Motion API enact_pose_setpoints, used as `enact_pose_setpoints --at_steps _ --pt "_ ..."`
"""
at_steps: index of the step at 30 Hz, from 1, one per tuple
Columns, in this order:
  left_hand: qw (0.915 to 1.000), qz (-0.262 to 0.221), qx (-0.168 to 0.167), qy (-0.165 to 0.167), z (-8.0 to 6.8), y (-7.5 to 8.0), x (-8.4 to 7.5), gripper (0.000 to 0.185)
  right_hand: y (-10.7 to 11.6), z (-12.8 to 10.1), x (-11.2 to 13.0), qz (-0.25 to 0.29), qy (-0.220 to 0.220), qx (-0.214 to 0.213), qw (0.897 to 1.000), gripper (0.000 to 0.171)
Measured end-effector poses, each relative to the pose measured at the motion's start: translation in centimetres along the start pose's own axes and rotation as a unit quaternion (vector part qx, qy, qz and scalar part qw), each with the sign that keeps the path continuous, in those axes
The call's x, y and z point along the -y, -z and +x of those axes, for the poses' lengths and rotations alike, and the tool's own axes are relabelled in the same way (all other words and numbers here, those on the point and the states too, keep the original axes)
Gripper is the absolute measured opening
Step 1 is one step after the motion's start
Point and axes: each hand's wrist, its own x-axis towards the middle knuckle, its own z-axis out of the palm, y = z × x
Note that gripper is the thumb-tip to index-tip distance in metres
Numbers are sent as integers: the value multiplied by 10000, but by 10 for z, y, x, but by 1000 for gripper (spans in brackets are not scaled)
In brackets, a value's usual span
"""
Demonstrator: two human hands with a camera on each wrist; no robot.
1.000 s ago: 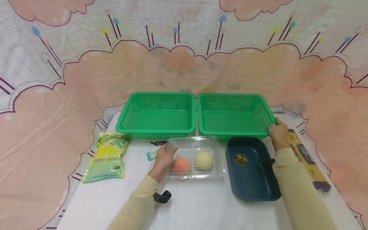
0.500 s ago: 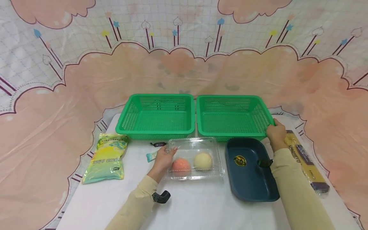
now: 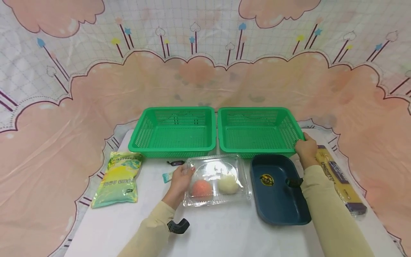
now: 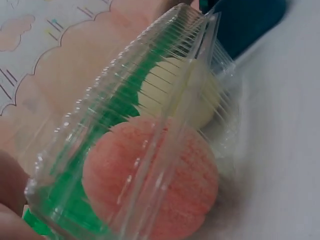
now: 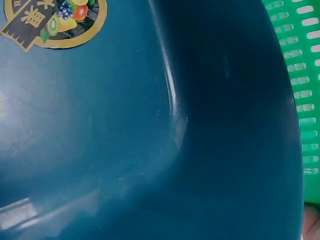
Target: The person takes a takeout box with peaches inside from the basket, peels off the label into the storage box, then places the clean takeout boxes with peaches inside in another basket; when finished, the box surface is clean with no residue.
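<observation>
Left hand (image 3: 179,177) pinches the lid of a clear box (image 3: 217,180) at table centre, w/ a pink ball (image 4: 152,180) and pale ball (image 4: 177,95) inside — best lifted slowly. Right hand (image 3: 306,149) grips the right green basket (image 3: 258,132) rim — steady.

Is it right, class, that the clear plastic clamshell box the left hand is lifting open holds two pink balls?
Not quite. The clear plastic clamshell box, held by the left hand, holds one pink ball and one cream-white ball, not two pink ones. The left wrist view shows both colours plainly.
</observation>
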Motion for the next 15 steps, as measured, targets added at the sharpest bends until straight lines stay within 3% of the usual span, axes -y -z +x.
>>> enact_pose_setpoints --at_steps 7,15 --pt "9993 -50 -169 -333 -19 7 -9 54 0 -1 1 -109 61 112 9999 60" --pt "9982 -340 43 -501 -34 23 -30 52 0 -5 1 -157 79 116 9998 61"
